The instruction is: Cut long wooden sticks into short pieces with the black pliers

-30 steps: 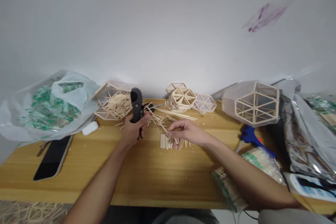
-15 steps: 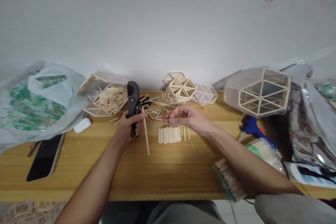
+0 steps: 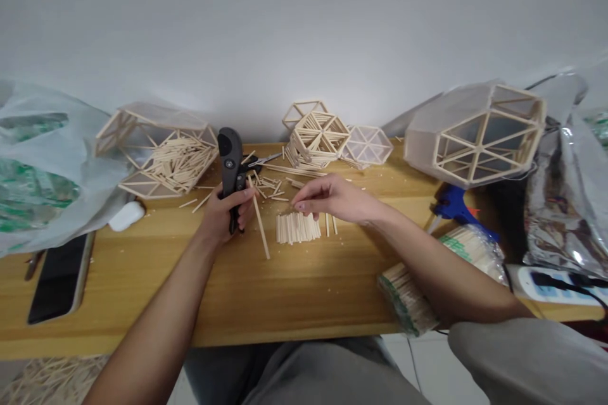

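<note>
Since a second ago, the right hand (image 3: pixel 332 197) has moved toward 1 o'clock from the short sticks (image 3: pixel 298 230). Its fingers bend; whether they pinch anything, you cannot tell. At 9 o'clock, the left hand (image 3: pixel 220 212) grips a black tool (image 3: pixel 230 158) and a long stick (image 3: pixel 259 221).

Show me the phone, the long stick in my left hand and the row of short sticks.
Phone (image 3: pixel 59 278), head view: dark screen.
Long stick (image 3: pixel 259 221), head view: mid-length.
Row of short sticks (image 3: pixel 298 229), head view: centre.
</note>
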Demonstrator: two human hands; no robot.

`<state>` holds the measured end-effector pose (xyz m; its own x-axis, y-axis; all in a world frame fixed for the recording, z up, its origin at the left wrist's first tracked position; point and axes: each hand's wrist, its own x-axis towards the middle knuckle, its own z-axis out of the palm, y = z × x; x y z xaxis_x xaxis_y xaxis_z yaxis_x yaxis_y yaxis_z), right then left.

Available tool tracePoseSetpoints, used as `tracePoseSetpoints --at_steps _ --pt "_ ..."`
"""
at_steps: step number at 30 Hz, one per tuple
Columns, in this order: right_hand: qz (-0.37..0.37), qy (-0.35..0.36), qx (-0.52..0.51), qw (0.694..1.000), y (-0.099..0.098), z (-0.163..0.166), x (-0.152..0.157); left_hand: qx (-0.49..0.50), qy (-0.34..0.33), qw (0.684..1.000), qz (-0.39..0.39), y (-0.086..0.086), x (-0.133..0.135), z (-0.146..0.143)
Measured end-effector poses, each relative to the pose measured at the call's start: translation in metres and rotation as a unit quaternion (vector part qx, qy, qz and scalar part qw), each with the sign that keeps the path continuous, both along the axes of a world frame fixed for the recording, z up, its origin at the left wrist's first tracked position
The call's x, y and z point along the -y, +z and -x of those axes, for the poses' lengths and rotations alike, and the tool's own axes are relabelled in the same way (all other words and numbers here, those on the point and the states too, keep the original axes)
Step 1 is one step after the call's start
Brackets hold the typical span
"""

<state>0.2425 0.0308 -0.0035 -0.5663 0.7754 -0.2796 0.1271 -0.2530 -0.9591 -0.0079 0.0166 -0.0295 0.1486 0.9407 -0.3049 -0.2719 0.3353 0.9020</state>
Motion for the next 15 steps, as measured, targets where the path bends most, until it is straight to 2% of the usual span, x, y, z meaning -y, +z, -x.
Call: tracePoseSetpoints --at_steps 7,15 --pt "0.040 0.022 0.047 0.998 0.0045 -0.0064 -0.0054 -0.019 -0.007 1.000 -0.014 -0.0018 0.0003 -0.0021" --pt "0.052 -0.014 0.079 0.995 -0.0039 -0.0065 -0.0062 -0.025 -0.008 0.999 -0.018 0.0007 0.0002 -0.0053"
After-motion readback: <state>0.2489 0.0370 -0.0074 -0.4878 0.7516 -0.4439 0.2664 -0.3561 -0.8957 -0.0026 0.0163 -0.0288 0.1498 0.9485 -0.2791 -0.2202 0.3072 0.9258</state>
